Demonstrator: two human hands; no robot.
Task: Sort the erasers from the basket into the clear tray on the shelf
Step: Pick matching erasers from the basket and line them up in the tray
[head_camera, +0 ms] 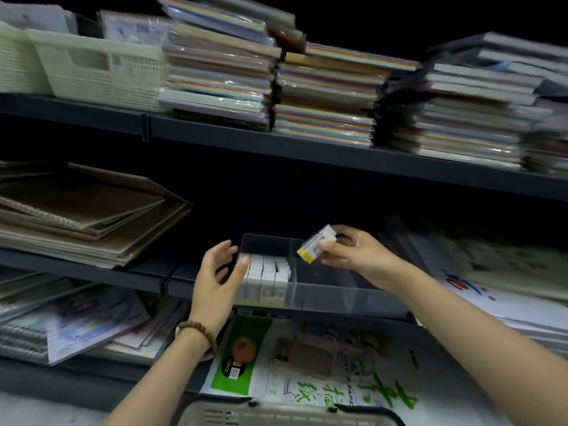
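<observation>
A clear tray (332, 298) sits on the middle shelf, split by a divider. Its left compartment holds several white erasers (266, 275) stood in rows. My right hand (356, 256) pinches a wrapped eraser with a yellow end (316, 244), held tilted above the tray's right compartment. My left hand (219, 272) hovers at the tray's left wall with fingers loosely curved and nothing in it. The beige basket (289, 415) shows only its rim at the bottom edge; what is inside it is hidden.
Stacked brown sketchbooks (86, 213) lie left of the tray. Paper packs (498, 281) lie to its right. The upper shelf carries paper stacks (325, 96) and white baskets (98, 69). The lower shelf holds a green-labelled pack (242, 361) and notebooks.
</observation>
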